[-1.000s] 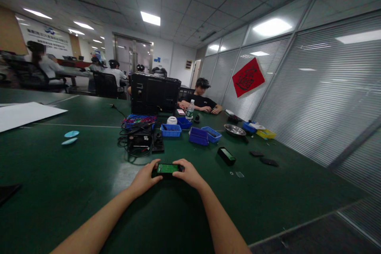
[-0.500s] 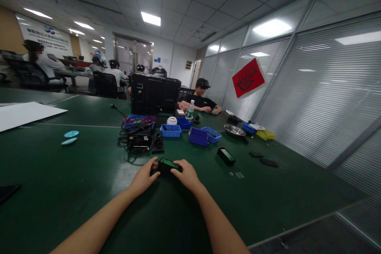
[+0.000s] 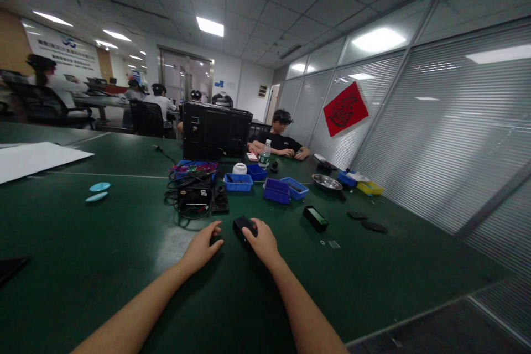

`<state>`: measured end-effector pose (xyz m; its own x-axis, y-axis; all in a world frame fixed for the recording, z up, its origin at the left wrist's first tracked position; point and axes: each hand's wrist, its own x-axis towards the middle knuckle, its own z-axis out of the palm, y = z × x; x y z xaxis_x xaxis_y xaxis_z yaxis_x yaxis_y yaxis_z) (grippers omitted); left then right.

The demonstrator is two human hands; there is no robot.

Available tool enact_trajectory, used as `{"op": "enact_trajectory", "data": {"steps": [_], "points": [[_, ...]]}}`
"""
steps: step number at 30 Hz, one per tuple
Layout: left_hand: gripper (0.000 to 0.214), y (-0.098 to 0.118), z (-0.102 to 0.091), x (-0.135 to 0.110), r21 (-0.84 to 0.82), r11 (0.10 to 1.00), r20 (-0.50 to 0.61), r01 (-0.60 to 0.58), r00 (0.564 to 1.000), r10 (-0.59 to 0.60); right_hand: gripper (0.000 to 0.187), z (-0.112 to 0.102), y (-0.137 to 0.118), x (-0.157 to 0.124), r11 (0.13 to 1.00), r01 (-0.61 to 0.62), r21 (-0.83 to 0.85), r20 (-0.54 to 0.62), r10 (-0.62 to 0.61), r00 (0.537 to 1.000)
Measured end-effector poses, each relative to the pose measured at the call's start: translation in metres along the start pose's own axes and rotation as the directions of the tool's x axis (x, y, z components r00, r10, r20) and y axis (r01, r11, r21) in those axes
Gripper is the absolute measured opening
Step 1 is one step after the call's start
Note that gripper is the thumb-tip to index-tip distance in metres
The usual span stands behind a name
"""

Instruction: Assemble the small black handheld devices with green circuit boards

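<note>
My right hand (image 3: 262, 240) grips a small black box-shaped case (image 3: 240, 225), thumb on the near side, over the middle of the table. A plain black side of the case faces me, and part of it is covered by the fingers. To its left, my left hand (image 3: 205, 244) is apart from the case with thumb and fingers spread, holding nothing. A second black case (image 3: 310, 221) with a green panel in its top lies to the right. Near it on the table are a small white ring (image 3: 322, 242) and a clear square piece (image 3: 334, 244).
Ahead stand a soldering station (image 3: 194, 197) with cables, a black stand (image 3: 220, 199), blue bins (image 3: 276, 190), a bottle (image 3: 264, 155) and a large black panel (image 3: 216, 131). A metal bowl (image 3: 327, 182) and flat black pieces (image 3: 374, 227) lie right. Another person (image 3: 282, 141) sits across.
The black case has turned so its green face no longer shows, and it has shifted slightly right in my right hand. My left hand has let go of it.
</note>
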<state>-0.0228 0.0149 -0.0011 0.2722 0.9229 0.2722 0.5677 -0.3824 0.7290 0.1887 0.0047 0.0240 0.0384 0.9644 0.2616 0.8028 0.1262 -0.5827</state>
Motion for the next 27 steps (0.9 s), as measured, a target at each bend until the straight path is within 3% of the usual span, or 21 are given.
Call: {"op": "enact_trajectory", "data": {"steps": [3, 6, 12, 16, 23, 27], "points": [[0.052, 0.0, 0.0, 0.0, -0.005, 1.0, -0.002, -0.004, 1.0, 0.004, 0.062, 0.005, -0.004, -0.003, 1.0, 0.012, -0.017, 0.027, -0.011, 1.0], [0.051, 0.001, 0.0, 0.0, 0.006, 1.0, 0.0, -0.002, 1.0, 0.002, 0.058, 0.005, -0.005, -0.002, 0.999, -0.026, 0.033, 0.008, 0.026, 1.0], [0.05, 0.003, -0.002, 0.0, 0.005, 1.0, 0.018, 0.029, 0.999, -0.029, 0.042, -0.002, 0.0, 0.005, 0.931, -0.274, 0.24, 0.09, 0.26, 0.961], [0.049, 0.005, -0.003, -0.001, -0.006, 0.999, 0.025, 0.038, 0.999, -0.037, 0.038, -0.004, 0.005, 0.007, 0.942, -0.262, 0.208, 0.095, 0.247, 0.964], [0.049, 0.006, -0.003, -0.001, -0.014, 0.999, 0.039, 0.046, 0.998, -0.046, 0.032, -0.007, 0.017, 0.01, 0.981, -0.193, -0.017, 0.021, 0.193, 0.981], [0.049, 0.003, -0.002, 0.0, -0.005, 1.0, 0.034, 0.026, 0.999, -0.025, 0.03, -0.006, 0.024, 0.013, 0.979, -0.201, 0.03, 0.003, 0.201, 0.98]]}}
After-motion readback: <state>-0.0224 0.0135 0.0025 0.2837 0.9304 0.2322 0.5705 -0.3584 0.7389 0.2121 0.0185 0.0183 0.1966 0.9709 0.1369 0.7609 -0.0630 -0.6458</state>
